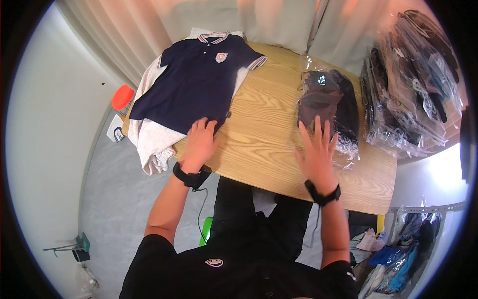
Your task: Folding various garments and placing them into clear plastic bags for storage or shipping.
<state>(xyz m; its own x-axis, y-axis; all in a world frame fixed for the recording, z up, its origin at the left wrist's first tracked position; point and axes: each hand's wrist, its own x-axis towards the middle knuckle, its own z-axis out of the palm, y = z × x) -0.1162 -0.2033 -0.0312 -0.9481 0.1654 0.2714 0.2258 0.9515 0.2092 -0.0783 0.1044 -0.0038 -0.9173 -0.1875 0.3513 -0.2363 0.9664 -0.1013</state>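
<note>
The person's left hand [200,142] reaches forward palm down, fingers bent slightly over the lower hem of the navy polo shirt [191,82] lying just beyond it on a pale garment [155,142]; from here I can't tell whether the fingertips pinch the cloth. Well to its right, the right hand [318,154] is open, palm down, fingers fanned away from the body over the near end of a bagged dark garment [326,94], with more bagged clothes [408,89] heaped farther right.
</note>
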